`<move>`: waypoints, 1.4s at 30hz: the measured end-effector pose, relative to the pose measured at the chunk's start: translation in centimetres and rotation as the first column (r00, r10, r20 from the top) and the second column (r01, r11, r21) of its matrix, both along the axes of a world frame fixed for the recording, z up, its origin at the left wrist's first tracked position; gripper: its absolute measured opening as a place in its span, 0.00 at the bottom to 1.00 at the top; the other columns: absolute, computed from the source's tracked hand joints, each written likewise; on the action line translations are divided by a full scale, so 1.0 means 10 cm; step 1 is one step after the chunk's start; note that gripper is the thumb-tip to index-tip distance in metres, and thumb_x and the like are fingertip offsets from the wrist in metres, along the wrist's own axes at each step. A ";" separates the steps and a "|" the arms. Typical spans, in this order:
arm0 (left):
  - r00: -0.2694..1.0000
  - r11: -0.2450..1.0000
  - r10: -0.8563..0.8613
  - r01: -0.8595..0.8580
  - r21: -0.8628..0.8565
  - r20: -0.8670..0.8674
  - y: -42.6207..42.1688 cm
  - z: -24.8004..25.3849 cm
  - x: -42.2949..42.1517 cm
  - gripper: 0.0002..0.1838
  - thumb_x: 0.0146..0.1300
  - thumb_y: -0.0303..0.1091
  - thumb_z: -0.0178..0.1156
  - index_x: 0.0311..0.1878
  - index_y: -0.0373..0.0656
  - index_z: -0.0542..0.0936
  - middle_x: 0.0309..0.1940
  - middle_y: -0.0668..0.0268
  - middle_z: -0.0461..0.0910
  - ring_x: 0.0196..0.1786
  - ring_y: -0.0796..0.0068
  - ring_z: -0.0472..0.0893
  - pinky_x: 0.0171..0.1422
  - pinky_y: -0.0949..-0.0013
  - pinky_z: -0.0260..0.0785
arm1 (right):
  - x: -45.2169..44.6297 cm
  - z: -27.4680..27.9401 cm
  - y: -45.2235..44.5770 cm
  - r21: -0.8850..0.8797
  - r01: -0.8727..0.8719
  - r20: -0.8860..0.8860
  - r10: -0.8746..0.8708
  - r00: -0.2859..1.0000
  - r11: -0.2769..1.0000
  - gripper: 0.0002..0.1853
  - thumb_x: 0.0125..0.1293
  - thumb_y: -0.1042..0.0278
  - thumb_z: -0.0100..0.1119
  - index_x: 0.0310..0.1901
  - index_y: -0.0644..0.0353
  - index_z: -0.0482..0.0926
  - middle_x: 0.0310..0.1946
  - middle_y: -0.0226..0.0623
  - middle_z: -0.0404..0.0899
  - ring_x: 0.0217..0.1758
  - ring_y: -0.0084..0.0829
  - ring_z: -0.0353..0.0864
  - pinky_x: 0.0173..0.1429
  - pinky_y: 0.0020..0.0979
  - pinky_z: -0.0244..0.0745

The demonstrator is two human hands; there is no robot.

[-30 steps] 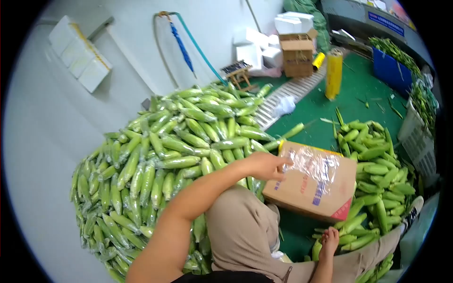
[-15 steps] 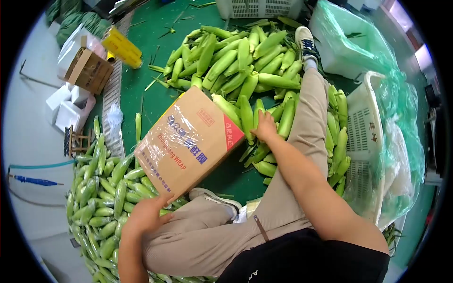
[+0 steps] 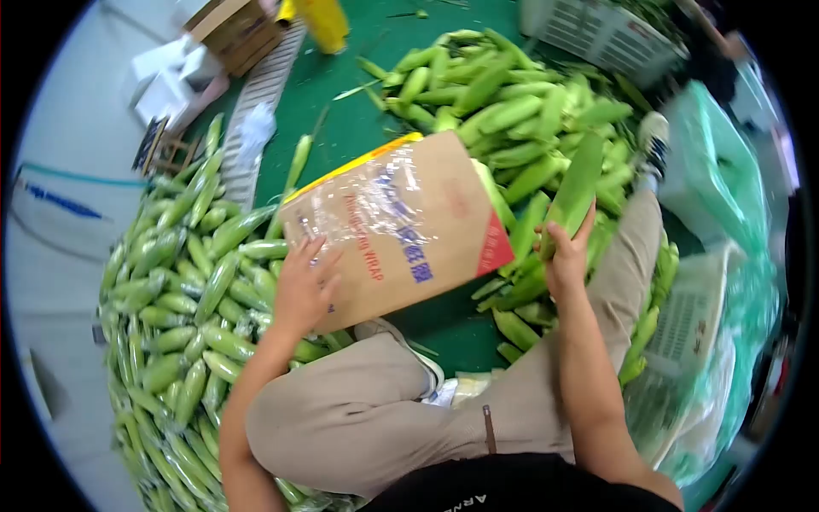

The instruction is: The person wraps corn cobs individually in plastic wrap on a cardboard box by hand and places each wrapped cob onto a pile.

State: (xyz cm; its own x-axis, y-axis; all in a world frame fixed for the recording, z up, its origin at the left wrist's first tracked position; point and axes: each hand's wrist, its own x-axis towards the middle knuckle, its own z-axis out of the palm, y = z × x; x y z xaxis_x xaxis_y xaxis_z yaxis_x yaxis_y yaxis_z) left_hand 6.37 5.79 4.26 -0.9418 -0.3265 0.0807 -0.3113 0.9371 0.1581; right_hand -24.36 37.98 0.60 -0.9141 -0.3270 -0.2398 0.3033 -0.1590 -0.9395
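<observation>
My right hand (image 3: pixel 566 258) is wrapped round the lower end of an ear of corn (image 3: pixel 577 183) in its green husk, raised with its tip pointing up and away. My left hand (image 3: pixel 307 286) rests with fingers spread at the near left corner of a cardboard box (image 3: pixel 392 222). The box is printed with blue and red lettering, and clear film shines on its top. Beyond the box and to its right lies a heap of unwrapped corn (image 3: pixel 512 111). To the left of my left hand is a large pile of corn in clear film (image 3: pixel 183 316).
A white crate (image 3: pixel 589 34) stands at the back. On the right are a foam box lined with green plastic (image 3: pixel 708 162) and a white basket (image 3: pixel 682 328) with plastic film. White foam pieces (image 3: pixel 166 90), a brown carton (image 3: pixel 235 34) and a yellow roll (image 3: pixel 322 24) lie back left.
My right hand has lifted an ear of corn from the heap. My left hand has moved forward onto the box. The view has turned, shifting the scene.
</observation>
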 end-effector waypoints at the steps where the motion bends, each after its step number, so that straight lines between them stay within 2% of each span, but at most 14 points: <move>1: 0.998 0.997 0.055 -0.056 -0.046 -0.024 0.05 -0.26 0.02 0.29 0.70 0.49 0.66 0.72 0.52 0.80 0.76 0.55 0.72 0.79 0.45 0.68 0.83 0.41 0.56 | -0.03 0.11 -0.15 0.265 -0.095 -0.110 0.128 0.986 0.959 0.53 0.64 0.75 0.67 0.87 0.44 0.47 0.71 0.45 0.73 0.60 0.38 0.83 0.55 0.38 0.85; 2: 0.994 0.991 0.093 -0.098 -0.087 -0.054 0.09 -0.46 0.03 0.30 0.70 0.52 0.65 0.73 0.55 0.80 0.80 0.56 0.68 0.82 0.44 0.63 0.85 0.36 0.50 | -0.09 -0.03 -0.32 0.380 -0.049 -0.565 0.274 0.779 0.924 0.54 0.61 0.72 0.75 0.85 0.52 0.53 0.74 0.44 0.72 0.71 0.42 0.78 0.71 0.41 0.77; 3: 0.994 0.991 0.108 -0.109 -0.077 -0.021 0.12 -0.60 0.06 0.31 0.70 0.53 0.65 0.73 0.56 0.79 0.80 0.56 0.67 0.82 0.44 0.63 0.85 0.34 0.48 | -0.11 0.03 -0.56 0.531 -0.068 -0.638 0.452 0.623 0.844 0.51 0.58 0.63 0.82 0.81 0.53 0.64 0.72 0.45 0.75 0.74 0.44 0.76 0.78 0.40 0.71; 7: 0.986 0.988 0.156 -0.155 -0.016 0.061 0.23 -0.81 0.08 0.31 0.69 0.55 0.64 0.74 0.60 0.79 0.80 0.59 0.68 0.82 0.47 0.63 0.85 0.29 0.45 | -0.01 0.27 -1.83 0.730 -0.237 -0.650 0.758 0.050 0.642 0.45 0.55 0.57 0.83 0.74 0.48 0.72 0.64 0.39 0.81 0.66 0.47 0.80 0.69 0.44 0.76; 12: 0.981 0.981 0.190 -0.191 0.039 0.031 0.22 -0.83 0.21 0.32 0.66 0.54 0.68 0.72 0.58 0.80 0.79 0.61 0.70 0.82 0.48 0.64 0.85 0.27 0.43 | 0.14 -0.06 -2.88 0.863 -0.295 -0.481 0.844 -0.238 0.409 0.42 0.53 0.58 0.81 0.72 0.45 0.75 0.62 0.35 0.79 0.67 0.42 0.77 0.68 0.44 0.75; 16: 0.874 0.952 0.227 -0.292 -0.090 -0.430 -0.27 -0.56 -0.42 0.35 0.58 0.47 0.77 0.71 0.63 0.80 0.70 0.65 0.78 0.74 0.54 0.74 0.81 0.34 0.55 | 0.07 -0.23 -3.03 0.876 -0.297 -0.459 0.846 -0.272 0.380 0.42 0.52 0.58 0.82 0.71 0.45 0.76 0.60 0.40 0.78 0.68 0.45 0.76 0.69 0.45 0.74; 21: 0.960 0.964 0.244 -0.225 0.140 -0.137 -0.72 -0.71 -0.92 0.41 0.50 0.51 0.81 0.70 0.63 0.81 0.62 0.65 0.82 0.62 0.56 0.80 0.69 0.50 0.70 | -0.30 -0.03 -2.43 0.717 -0.453 -0.618 0.784 -0.061 0.530 0.44 0.49 0.60 0.85 0.71 0.43 0.77 0.55 0.41 0.78 0.67 0.46 0.76 0.66 0.45 0.74; 23: 0.965 0.967 0.231 -0.214 0.139 -0.120 -0.78 -0.68 -0.91 0.41 0.50 0.52 0.81 0.71 0.64 0.81 0.60 0.65 0.83 0.59 0.56 0.81 0.66 0.53 0.72 | -0.55 -0.29 -1.78 0.667 -0.689 -0.232 0.958 0.170 0.284 0.45 0.47 0.61 0.86 0.71 0.41 0.78 0.51 0.39 0.78 0.63 0.44 0.78 0.63 0.43 0.74; 25: 0.965 0.965 0.239 -0.224 0.135 -0.106 -0.79 -0.63 -0.94 0.40 0.51 0.51 0.81 0.71 0.64 0.81 0.60 0.65 0.83 0.60 0.56 0.81 0.67 0.52 0.71 | -0.41 -0.12 -1.53 0.935 -0.233 -0.339 0.864 -0.372 0.266 0.39 0.50 0.61 0.84 0.67 0.38 0.82 0.43 0.33 0.79 0.54 0.38 0.79 0.58 0.41 0.74; 28: 0.970 0.959 0.236 -0.222 0.178 -0.062 -0.77 -0.60 -0.97 0.40 0.52 0.51 0.81 0.71 0.64 0.81 0.61 0.64 0.83 0.61 0.56 0.80 0.68 0.53 0.72 | -0.18 -0.32 -1.67 0.906 -0.197 -0.418 0.867 -0.272 0.375 0.24 0.57 0.66 0.76 0.58 0.44 0.87 0.38 0.31 0.80 0.47 0.36 0.80 0.58 0.37 0.75; 31: 0.971 0.953 0.234 -0.218 0.209 -0.055 -0.76 -0.55 -0.93 0.41 0.52 0.50 0.81 0.72 0.63 0.80 0.61 0.64 0.82 0.63 0.56 0.79 0.69 0.53 0.72 | -0.26 -0.60 -1.71 0.681 -0.421 -0.672 0.739 -0.036 0.599 0.20 0.61 0.75 0.72 0.55 0.51 0.87 0.37 0.34 0.81 0.42 0.39 0.81 0.54 0.37 0.78; 35: 0.971 0.941 0.237 -0.223 0.254 -0.024 -0.72 -0.53 -0.89 0.40 0.53 0.48 0.81 0.72 0.63 0.80 0.61 0.64 0.82 0.64 0.55 0.78 0.71 0.53 0.70 | 0.09 -0.34 -1.86 0.454 -0.365 -0.587 0.581 0.563 0.813 0.16 0.67 0.87 0.62 0.53 0.59 0.86 0.44 0.41 0.87 0.47 0.40 0.87 0.54 0.33 0.81; 39: 0.977 0.953 0.195 -0.168 0.254 -0.082 -0.81 -0.54 -0.94 0.41 0.55 0.47 0.80 0.74 0.54 0.78 0.64 0.60 0.80 0.67 0.52 0.77 0.74 0.52 0.68 | 0.13 -0.36 -2.69 0.729 -0.327 -0.623 0.781 0.048 0.601 0.29 0.61 0.62 0.78 0.63 0.55 0.81 0.51 0.44 0.84 0.55 0.46 0.83 0.61 0.44 0.79; 42: 0.907 0.909 0.244 -0.091 0.406 -0.344 -0.91 -0.69 -0.80 0.45 0.54 0.45 0.80 0.75 0.44 0.74 0.70 0.55 0.76 0.68 0.47 0.76 0.78 0.49 0.64 | 0.15 -0.41 -2.88 0.780 -0.212 -0.614 0.785 -0.081 0.589 0.40 0.52 0.52 0.83 0.68 0.50 0.78 0.50 0.42 0.80 0.56 0.48 0.77 0.61 0.48 0.75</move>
State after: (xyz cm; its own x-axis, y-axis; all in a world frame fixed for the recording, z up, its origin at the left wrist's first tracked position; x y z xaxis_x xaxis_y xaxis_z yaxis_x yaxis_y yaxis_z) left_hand -1.62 -3.29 -2.68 -0.7909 -0.5542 0.2595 -0.3023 0.7225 0.6218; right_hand -22.85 9.14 -3.50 -0.0901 -0.9563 0.2781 -0.9058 -0.0374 -0.4220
